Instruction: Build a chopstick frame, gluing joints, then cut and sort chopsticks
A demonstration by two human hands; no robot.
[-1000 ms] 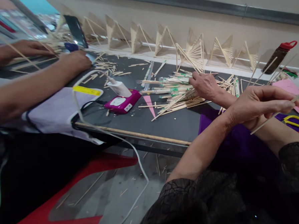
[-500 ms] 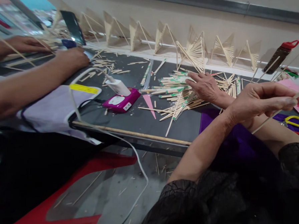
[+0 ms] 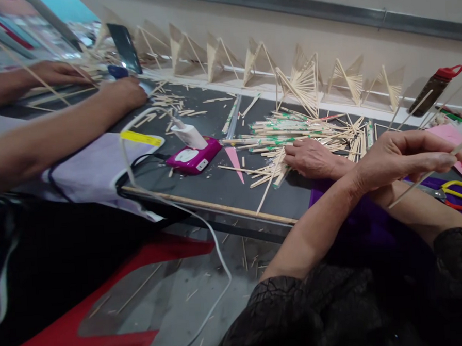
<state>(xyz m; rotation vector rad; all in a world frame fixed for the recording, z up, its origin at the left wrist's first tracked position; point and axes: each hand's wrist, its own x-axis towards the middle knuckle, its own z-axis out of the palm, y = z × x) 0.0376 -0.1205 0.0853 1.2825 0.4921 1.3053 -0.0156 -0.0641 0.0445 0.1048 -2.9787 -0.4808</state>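
Observation:
My forearms cross, the left over the right. My left hand (image 3: 406, 153) is at the right, thumb and fingers closed on a thin wooden stick (image 3: 404, 195) that slants up to the right. More thin sticks (image 3: 421, 102) rise behind this hand; whether they join the held one is hidden. Low over the front of a loose pile of wooden chopsticks (image 3: 271, 140), many in clear wrappers with green print, is my right hand (image 3: 311, 158). Its fingers are curled down onto chopsticks at the pile's near side, the fingertips partly hidden.
Fan-shaped stick structures (image 3: 300, 87) line the wall. A bottle (image 3: 424, 98) stands at the right, scissors (image 3: 460, 191) in front. A magenta power strip (image 3: 195, 157) with a white charger (image 3: 190, 136) and trailing cable lies left. A co-worker's hands (image 3: 124, 93) work at the far left.
My right hand has moved from the top of the pile toward its near edge, and its spread fingers have curled down. My left hand still holds the stick. The view has shifted slightly.

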